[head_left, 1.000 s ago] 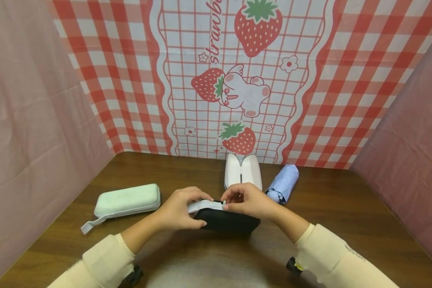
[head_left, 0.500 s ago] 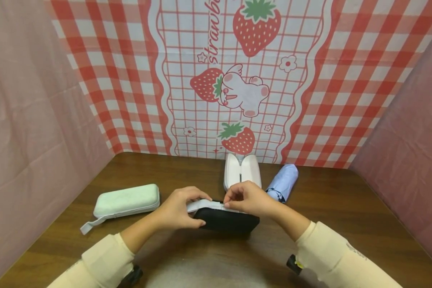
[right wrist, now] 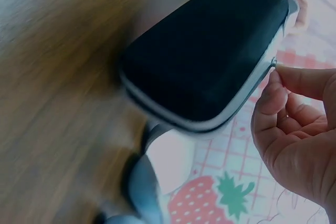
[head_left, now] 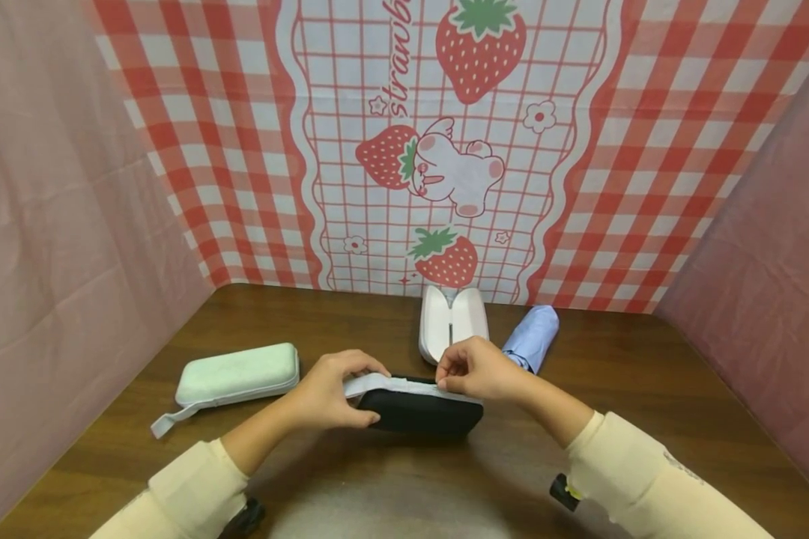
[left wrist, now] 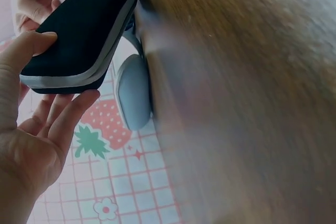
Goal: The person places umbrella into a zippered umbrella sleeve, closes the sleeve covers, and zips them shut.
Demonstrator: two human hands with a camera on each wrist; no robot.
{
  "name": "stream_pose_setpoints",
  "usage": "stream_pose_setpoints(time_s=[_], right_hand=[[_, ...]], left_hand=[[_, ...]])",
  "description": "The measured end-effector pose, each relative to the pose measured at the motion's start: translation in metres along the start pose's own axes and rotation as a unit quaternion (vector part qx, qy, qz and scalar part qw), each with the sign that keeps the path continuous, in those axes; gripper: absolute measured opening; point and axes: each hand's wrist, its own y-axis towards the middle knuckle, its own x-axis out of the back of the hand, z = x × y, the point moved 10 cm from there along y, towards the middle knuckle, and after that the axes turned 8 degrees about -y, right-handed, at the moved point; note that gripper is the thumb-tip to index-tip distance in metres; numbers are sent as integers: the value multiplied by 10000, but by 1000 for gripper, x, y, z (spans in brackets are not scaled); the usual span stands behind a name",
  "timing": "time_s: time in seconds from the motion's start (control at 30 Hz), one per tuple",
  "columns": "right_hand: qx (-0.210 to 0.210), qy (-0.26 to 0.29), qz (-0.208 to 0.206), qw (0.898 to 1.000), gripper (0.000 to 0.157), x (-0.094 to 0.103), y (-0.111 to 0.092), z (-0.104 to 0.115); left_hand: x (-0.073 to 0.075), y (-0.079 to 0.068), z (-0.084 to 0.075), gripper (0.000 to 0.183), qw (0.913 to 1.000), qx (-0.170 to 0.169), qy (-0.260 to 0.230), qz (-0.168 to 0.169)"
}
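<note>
A black hard-shell zip case (head_left: 421, 414) with a light grey zipper band (head_left: 414, 387) is tilted up on its side in the middle of the head view. My left hand (head_left: 330, 393) grips its left end, thumb on the near face and fingers on the far side. Along the top edge, my right hand (head_left: 482, 374) pinches the small zipper pull (right wrist: 273, 62) between thumb and forefinger, well seen in the right wrist view. A grey strap (head_left: 360, 385) loops beside the left fingers. The case's inside is hidden.
A mint green zip case (head_left: 239, 374) with a grey wrist strap lies to the left on the wooden table (head_left: 377, 486). Behind my right hand are a white case (head_left: 438, 322), spread open, and a folded light blue umbrella (head_left: 534, 335). A strawberry-print cloth (head_left: 445, 172) hangs at the back.
My right hand has slid to the right along the zipper band with the zipper pull, away from the left hand. My left hand keeps hold of the black case, which has barely shifted.
</note>
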Motion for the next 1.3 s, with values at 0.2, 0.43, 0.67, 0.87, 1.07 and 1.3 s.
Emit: stream_pose_setpoints(time_s=[0.2, 0.43, 0.67, 0.87, 1.07, 1.3], right_hand=[[-319, 60, -35, 9995, 7, 4, -9, -26], [-394, 355, -34, 9986, 6, 7, -17, -48], [-577, 763, 84, 9954, 5, 4, -23, -64], [-807, 900, 114, 9926, 6, -3, -24, -79], [-1071, 1138, 78, 9877, 7, -16, -27, -92], [-909, 406, -119, 9950, 5, -16, -25, -87]], left_hand=[[4, -6, 10, 48, 9994, 339, -11, -22], [9, -12, 22, 48, 9975, 662, -220, -75], [11, -16, 29, 48, 9950, 935, -345, -56], [11, -18, 36, 48, 9922, 1152, -466, -31], [11, -19, 42, 47, 9884, 1370, -657, -66], [8, -25, 61, 43, 9710, 1812, -1550, -179]])
